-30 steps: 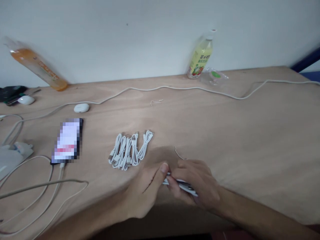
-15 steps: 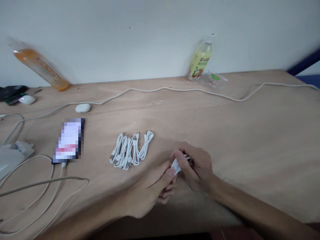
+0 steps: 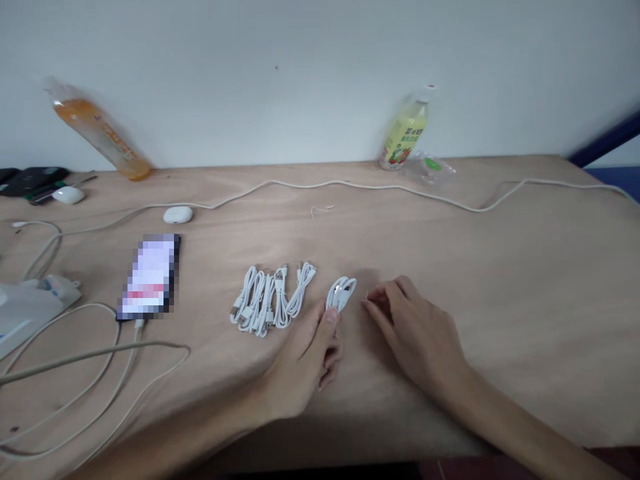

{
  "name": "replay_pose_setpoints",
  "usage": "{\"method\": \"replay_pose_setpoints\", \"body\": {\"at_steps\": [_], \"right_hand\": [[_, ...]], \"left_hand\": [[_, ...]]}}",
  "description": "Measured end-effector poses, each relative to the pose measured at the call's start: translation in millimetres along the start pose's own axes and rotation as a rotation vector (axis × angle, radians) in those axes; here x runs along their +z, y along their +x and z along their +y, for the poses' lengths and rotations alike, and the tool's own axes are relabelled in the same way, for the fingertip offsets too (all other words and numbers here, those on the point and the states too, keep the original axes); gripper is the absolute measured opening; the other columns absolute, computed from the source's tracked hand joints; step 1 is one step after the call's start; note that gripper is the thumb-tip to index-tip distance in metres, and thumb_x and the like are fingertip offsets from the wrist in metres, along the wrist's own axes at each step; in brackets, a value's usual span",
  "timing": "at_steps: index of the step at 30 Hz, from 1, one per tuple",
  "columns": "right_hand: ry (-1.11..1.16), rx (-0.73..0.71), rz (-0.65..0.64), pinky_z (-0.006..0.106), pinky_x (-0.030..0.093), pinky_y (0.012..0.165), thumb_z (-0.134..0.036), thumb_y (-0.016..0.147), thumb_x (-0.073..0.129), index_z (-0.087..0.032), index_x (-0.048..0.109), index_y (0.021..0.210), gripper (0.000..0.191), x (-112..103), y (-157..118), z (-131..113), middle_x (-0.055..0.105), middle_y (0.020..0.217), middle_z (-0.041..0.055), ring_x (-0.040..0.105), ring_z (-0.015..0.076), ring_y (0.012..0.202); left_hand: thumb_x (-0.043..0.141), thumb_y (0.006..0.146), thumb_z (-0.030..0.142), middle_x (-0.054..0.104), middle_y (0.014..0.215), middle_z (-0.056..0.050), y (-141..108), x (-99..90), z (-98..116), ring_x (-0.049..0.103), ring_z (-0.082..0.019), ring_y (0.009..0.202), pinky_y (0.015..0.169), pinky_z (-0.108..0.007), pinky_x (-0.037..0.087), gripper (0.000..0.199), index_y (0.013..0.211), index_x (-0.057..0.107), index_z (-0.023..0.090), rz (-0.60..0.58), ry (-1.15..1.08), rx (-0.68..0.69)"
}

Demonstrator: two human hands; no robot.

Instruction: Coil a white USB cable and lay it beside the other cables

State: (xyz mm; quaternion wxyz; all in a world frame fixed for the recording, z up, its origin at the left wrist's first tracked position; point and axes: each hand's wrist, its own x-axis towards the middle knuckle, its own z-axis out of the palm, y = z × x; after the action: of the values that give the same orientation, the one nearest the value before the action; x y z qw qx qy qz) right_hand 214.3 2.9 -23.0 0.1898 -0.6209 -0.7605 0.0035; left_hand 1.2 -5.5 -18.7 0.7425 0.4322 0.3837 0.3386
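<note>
A small white coiled cable (image 3: 341, 293) lay flat on the tan worktop (image 3: 500, 267), folded into a short, tight hank with its loops pointing up and to the right. It sat just beside a row of similar white bundled cables (image 3: 273, 300), laid side by side to its left, slightly apart from them.

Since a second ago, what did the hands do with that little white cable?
Both hands carried the coiled cable away from the table edge and laid it beside the row of cables. The right hand let go; the left hand touches it. The phone and bottles stayed.
</note>
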Motion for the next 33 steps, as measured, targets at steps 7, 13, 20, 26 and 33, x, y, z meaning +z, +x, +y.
{"method": "replay_pose_setpoints", "body": {"at_steps": [7, 13, 20, 26, 33], "right_hand": [[0.035, -0.043, -0.019, 0.033, 0.045, 0.060, -0.027, 0.115, 0.049, -0.024, 0.064, 0.091, 0.028, -0.3, 8.5, 7.6, 0.073, 0.092, 0.0110, 0.073, 0.0292, 0.087], [0.585, -0.018, 0.009, 0.030, 0.050, 0.061, -0.026, 0.112, 0.049, -0.026, 0.055, 0.101, 0.012, -7.1, 26.2, -9.4, 0.067, 0.079, -0.0005, 0.064, 0.0191, 0.066], [0.827, -0.187, 0.217, 0.024, 0.050, 0.058, -0.017, 0.112, 0.055, -0.026, 0.058, 0.107, 0.011, 6.1, 34.1, -47.7, 0.064, 0.078, -0.0055, 0.062, 0.0129, 0.062], [0.780, -0.297, 0.196, 0.027, 0.054, 0.060, -0.018, 0.113, 0.058, -0.025, 0.063, 0.111, 0.009, 23.5, 15.3, -51.1, 0.069, 0.083, -0.0016, 0.067, 0.0153, 0.066], [0.719, -0.323, 0.288, 0.023, 0.049, 0.057, -0.019, 0.117, 0.056, -0.022, 0.063, 0.109, 0.011, 22.7, 13.8, -46.6, 0.069, 0.082, -0.0012, 0.064, 0.0128, 0.066]], "left_hand": [[0.072, 0.094, 0.085, 0.038, 0.067, 0.011, 7.6, -2.5, 1.3, 0.033, -0.007, 0.050, 0.038, -0.016, 0.036, 0.065, 0.088, 0.047, 0.025, 0.015, -0.191, -0.019], [0.074, 0.097, 0.080, 0.033, 0.065, 0.011, 5.9, -0.3, 3.8, 0.026, -0.006, 0.049, 0.037, -0.015, 0.030, 0.065, 0.079, 0.044, 0.025, 0.014, -0.239, 0.065], [0.067, 0.096, 0.087, 0.036, 0.062, 0.012, 7.5, 1.5, -1.5, 0.026, -0.006, 0.044, 0.035, -0.016, 0.032, 0.066, 0.087, 0.049, 0.024, 0.082, -0.216, 0.037], [0.067, 0.104, 0.074, 0.040, 0.072, 0.008, 3.5, -1.1, -4.8, 0.037, -0.010, 0.057, 0.047, -0.018, 0.039, 0.054, 0.106, 0.061, 0.020, 0.058, -0.140, 0.055], [0.072, 0.090, 0.086, 0.037, 0.071, 0.008, -0.8, -3.1, -6.9, 0.031, -0.012, 0.059, 0.044, -0.020, 0.032, 0.065, 0.093, 0.057, 0.023, 0.058, -0.207, -0.064]]}}
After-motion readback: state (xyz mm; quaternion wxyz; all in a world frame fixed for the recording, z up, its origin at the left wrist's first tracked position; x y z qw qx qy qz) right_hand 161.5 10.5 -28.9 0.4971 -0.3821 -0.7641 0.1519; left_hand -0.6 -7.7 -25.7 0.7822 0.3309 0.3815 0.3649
